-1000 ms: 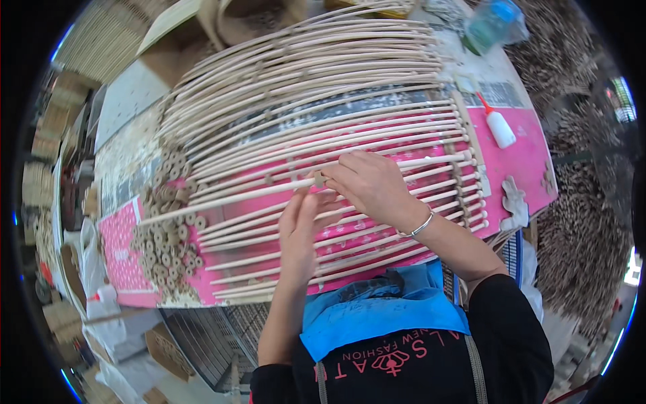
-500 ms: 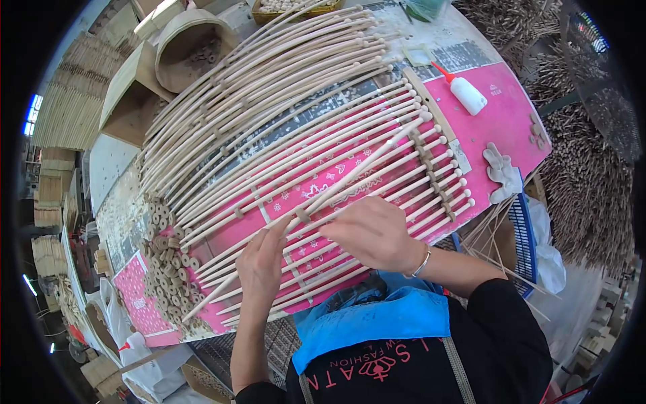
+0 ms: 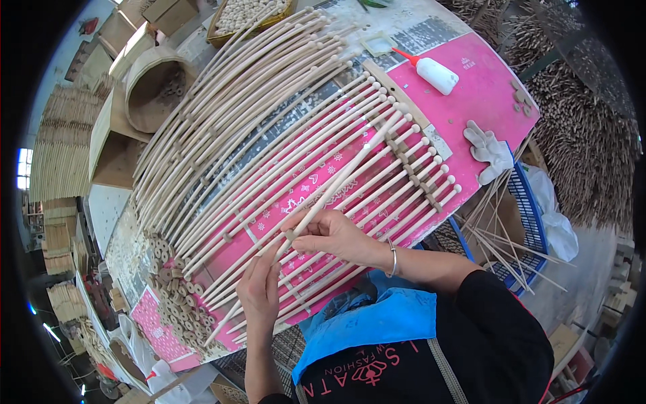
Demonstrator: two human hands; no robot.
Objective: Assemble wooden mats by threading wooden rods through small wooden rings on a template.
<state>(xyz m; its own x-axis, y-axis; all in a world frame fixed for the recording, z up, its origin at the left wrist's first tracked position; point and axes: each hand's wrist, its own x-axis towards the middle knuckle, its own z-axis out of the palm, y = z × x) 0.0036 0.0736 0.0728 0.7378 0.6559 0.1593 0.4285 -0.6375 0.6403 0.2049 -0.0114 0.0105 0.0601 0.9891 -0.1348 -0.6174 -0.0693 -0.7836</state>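
A pale wooden stick (image 3: 350,169) with a ball tip lies slantwise across a row of similar sticks. My left hand (image 3: 259,291) pinches it below the small brown ring (image 3: 291,235) threaded on it. My right hand (image 3: 331,239) has thumb and fingers closed around the stick at that ring. Beneath, the ball-tipped sticks (image 3: 330,138) lie side by side on a pink printed sheet (image 3: 464,54). Several in the near part of the row carry brown rings (image 3: 412,176) close to their balls. Loose brown rings (image 3: 176,289) are heaped at the left ends of the sticks.
Another batch of sticks (image 3: 235,87) fills the far side. A white glue bottle (image 3: 436,75) with a red nozzle and a white glove (image 3: 488,153) lie at right. A blue basket (image 3: 525,202) holds thin sticks. A round container (image 3: 158,87) and wooden bar (image 3: 397,94) border the work.
My right hand has moved left and closed on the stick by the ring; before, it was blurred and off the ring. My left hand still holds the stick. The whole view has shifted.
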